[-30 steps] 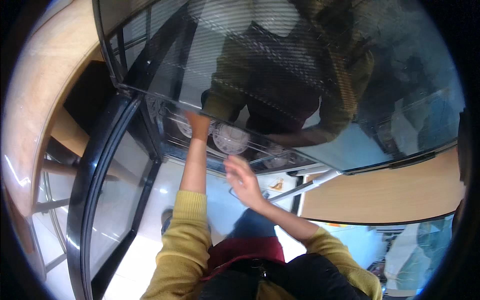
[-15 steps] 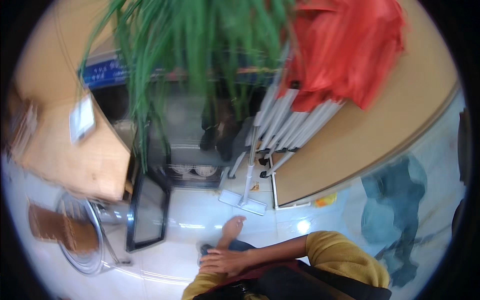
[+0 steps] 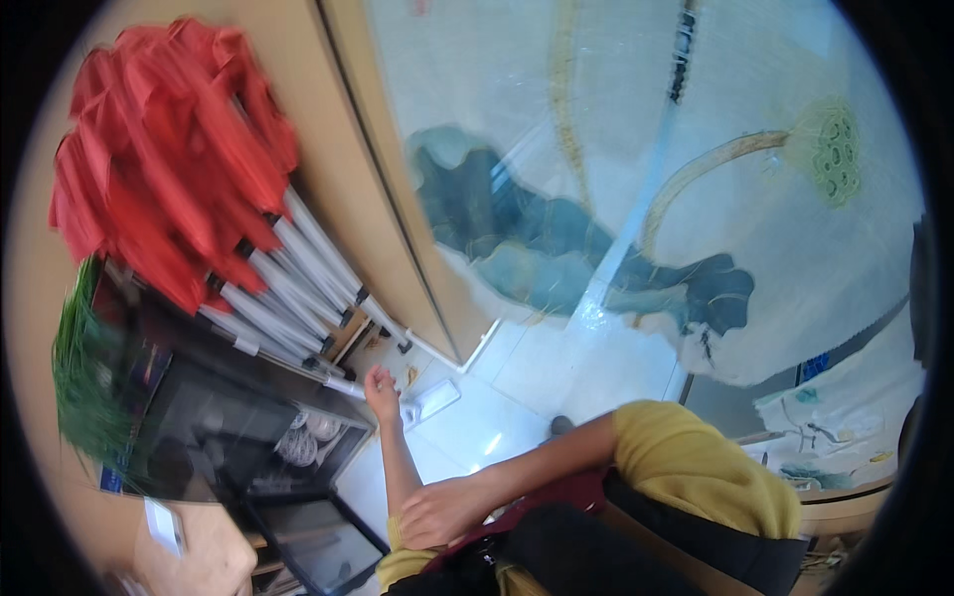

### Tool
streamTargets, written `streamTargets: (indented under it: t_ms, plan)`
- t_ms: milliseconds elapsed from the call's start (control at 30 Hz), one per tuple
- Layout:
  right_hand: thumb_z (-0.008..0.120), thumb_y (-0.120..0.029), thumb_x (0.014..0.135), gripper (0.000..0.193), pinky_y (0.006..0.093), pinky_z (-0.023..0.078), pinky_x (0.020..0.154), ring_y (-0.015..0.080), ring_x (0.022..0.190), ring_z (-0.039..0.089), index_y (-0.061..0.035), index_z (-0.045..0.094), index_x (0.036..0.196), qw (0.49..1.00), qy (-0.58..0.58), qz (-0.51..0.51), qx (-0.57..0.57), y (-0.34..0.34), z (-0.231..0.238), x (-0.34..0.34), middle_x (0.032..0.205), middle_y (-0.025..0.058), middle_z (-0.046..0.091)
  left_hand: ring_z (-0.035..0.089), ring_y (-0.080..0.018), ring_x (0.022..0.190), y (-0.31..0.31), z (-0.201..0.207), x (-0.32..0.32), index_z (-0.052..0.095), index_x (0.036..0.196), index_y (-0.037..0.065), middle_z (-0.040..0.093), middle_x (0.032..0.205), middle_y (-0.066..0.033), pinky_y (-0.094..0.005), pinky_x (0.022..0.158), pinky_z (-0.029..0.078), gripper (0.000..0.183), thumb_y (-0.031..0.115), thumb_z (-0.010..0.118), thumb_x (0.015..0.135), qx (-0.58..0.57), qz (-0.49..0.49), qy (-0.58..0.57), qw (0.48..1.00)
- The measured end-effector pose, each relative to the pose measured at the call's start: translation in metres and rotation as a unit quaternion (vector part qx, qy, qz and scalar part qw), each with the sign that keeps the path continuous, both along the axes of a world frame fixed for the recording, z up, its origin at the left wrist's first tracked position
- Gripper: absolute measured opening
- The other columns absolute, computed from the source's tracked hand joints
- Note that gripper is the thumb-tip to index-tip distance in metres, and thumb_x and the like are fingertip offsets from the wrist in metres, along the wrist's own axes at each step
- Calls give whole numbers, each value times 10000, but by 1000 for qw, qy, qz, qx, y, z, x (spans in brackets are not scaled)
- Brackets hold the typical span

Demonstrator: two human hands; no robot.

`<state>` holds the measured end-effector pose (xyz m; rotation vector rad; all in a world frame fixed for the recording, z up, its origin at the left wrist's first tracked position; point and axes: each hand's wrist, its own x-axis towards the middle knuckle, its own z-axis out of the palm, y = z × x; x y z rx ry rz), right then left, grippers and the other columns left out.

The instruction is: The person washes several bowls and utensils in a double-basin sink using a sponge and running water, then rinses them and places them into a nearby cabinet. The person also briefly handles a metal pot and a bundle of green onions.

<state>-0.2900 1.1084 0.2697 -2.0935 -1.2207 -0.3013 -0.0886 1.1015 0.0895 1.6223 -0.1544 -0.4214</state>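
My left hand (image 3: 381,392) is stretched forward and empty, its fingers loosely apart. Just beyond it, the pale head of a flat mop (image 3: 435,399) lies on the tiled floor; the hand overlaps part of the mop in view, and I cannot tell whether they touch. Across my body comes my right arm, and my right hand (image 3: 437,512) is wrapped round the mustard-yellow left sleeve (image 3: 402,536) near its cuff. A folded red canopy (image 3: 174,149) with grey metal legs (image 3: 298,288) leans left of the mop.
A dark cabinet (image 3: 214,397) with an open framed door (image 3: 323,541) stands at left, green leaves (image 3: 89,387) beside it. A wooden table (image 3: 199,551) fills the lower left. Large panels painted with lotus leaves (image 3: 556,238) cover the right, beyond a tan board's edge (image 3: 397,219).
My view has swung right: canopy, cabinet and plant now sit further left, and the painted panels fill the right. My left forearm reaches further forward, with the right hand still on its sleeve.
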Motion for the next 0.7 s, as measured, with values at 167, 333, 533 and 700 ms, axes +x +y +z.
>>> streamTargets:
  t_ms: [167, 333, 533, 700]
  plan:
    - [688, -210, 794, 373, 368, 464, 859, 252, 1004, 600, -64, 619, 1131, 901, -34, -416, 118, -242, 38, -129, 1130, 80, 620, 638, -191, 851, -137, 139, -132, 526, 1183, 14, 647, 964, -103, -285, 688, 516, 336, 20, 571, 850, -220, -472, -76, 850]
    - [664, -61, 795, 529, 376, 376, 1006, 249, 1213, 470, -37, 479, 1290, 701, -94, -665, 238, -443, 82, -266, 1340, 136, 472, 581, -237, 1059, -283, 151, -198, 163, 1464, 113, 285, 1446, -152, -284, 750, 508, 819, -75, 573, 780, -151, -530, -50, 833]
    - [458, -72, 919, 196, 321, 506, 793, 191, 924, 577, -20, 549, 1085, 486, -463, -684, 285, -627, 86, -276, 1073, 131, 576, 600, -210, 1009, -362, 114, -173, 262, 1422, 95, 423, 1334, -137, -277, 739, 502, 650, -2, 543, 844, -29, -274, 29, 961]
    - [616, -16, 801, 159, 300, 487, 753, 238, 911, 589, -53, 617, 955, 690, -7, -681, 244, -710, -22, -100, 1028, 101, 608, 607, -176, 969, -456, 73, -105, 483, 1268, 21, 607, 1117, -107, -274, 780, 495, 415, 30, 562, 861, -37, -309, 18, 950]
